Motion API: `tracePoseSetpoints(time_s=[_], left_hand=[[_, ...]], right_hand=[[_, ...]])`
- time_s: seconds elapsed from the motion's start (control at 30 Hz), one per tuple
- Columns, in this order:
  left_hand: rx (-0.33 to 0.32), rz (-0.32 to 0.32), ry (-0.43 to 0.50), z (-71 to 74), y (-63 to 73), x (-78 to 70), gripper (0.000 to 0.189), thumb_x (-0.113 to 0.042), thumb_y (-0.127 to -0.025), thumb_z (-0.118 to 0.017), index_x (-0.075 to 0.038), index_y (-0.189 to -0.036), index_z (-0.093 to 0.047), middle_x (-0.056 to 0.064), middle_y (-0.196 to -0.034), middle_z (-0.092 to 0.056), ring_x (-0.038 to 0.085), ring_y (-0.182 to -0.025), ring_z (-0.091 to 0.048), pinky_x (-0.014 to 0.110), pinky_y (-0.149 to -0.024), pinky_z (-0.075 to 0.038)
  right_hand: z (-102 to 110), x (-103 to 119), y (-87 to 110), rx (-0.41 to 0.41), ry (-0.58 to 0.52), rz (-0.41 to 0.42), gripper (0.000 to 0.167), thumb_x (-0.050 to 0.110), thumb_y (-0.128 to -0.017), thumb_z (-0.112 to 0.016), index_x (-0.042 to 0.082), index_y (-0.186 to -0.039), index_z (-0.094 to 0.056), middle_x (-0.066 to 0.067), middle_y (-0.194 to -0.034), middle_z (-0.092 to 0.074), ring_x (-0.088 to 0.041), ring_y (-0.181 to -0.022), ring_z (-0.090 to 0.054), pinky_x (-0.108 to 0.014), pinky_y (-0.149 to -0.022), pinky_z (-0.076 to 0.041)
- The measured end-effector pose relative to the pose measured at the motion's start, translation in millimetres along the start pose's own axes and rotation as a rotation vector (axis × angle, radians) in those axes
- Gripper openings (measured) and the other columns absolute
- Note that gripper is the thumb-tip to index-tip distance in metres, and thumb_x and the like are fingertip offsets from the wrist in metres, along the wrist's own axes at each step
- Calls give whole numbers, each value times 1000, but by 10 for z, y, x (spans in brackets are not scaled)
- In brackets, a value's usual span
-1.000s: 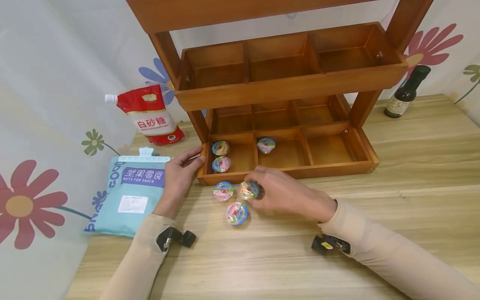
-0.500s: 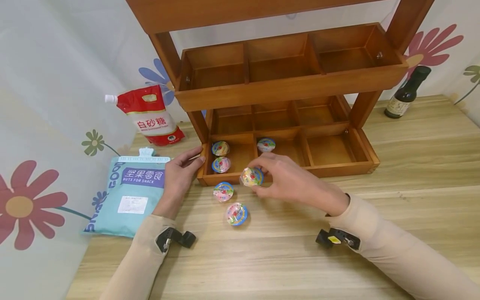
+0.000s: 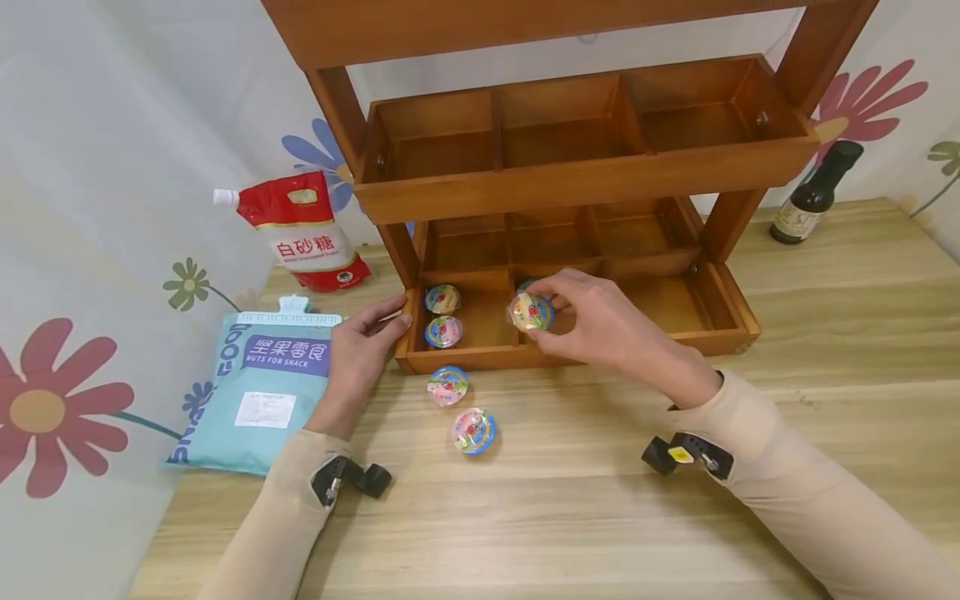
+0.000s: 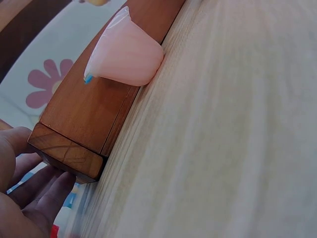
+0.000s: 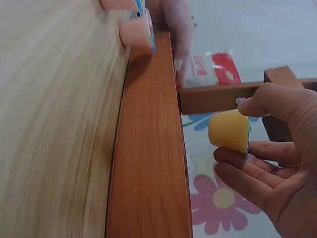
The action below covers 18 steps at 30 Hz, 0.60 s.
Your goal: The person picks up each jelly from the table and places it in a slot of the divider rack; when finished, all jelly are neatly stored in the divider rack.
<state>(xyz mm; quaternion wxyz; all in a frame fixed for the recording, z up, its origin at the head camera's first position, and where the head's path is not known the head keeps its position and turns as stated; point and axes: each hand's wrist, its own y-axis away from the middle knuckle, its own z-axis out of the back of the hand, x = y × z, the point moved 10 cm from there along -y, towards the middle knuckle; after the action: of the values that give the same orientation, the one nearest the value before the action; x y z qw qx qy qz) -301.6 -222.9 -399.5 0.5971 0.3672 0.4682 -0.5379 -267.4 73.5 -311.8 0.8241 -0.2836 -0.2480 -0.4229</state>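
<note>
A yellow jelly cup (image 3: 531,312) is pinched between the thumb and fingers of my right hand (image 3: 600,321), above the middle front compartment of the wooden rack (image 3: 585,185). Its yellow body (image 5: 229,130) shows in the right wrist view. Behind it, another jelly cup in that compartment is mostly hidden. My left hand (image 3: 362,350) rests with extended fingers against the rack's lower left end. In the left front compartment sit a yellow jelly cup (image 3: 442,298) and a pink one (image 3: 444,332). Two pink jelly cups, one nearer the rack (image 3: 447,386) and one nearer me (image 3: 473,431), lie on the table.
A blue snack bag (image 3: 255,392) with a clip lies left of my left hand. Behind it stands a red and white sugar pouch (image 3: 307,233). A dark bottle (image 3: 813,196) stands right of the rack. The rack's upper tier (image 3: 585,185) overhangs the lower compartments.
My right hand has lifted the yellow jelly cup off the table and carried it up and right, over the middle front compartment. My left hand has stayed at the rack's end.
</note>
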Motion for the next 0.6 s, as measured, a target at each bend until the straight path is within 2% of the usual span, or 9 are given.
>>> tracePoseSetpoints(time_s=[0.23, 0.6], left_hand=[[2, -1, -6, 2, 2, -1, 37, -17, -98, -77, -10, -134, -75, 8, -133, -73, 10, -110, -72, 20, -95, -55], [-5, -2, -14, 9, -2, 16, 36, -17, -98, -78, -9, -133, -75, 7, -132, -74, 11, -109, -72, 20, -91, -57]], right_hand=[[35, -156, -28, -12, -30, -42, 42, 6, -90, -82, -3, -129, -68, -14, -119, -68, -28, -104, -66, -41, -87, -60], [-46, -382, -69, -5, 14, -76, 42, 11, -90, -81, -3, -127, -69, -15, -117, -69, -29, -103, -66, -41, -86, -57]])
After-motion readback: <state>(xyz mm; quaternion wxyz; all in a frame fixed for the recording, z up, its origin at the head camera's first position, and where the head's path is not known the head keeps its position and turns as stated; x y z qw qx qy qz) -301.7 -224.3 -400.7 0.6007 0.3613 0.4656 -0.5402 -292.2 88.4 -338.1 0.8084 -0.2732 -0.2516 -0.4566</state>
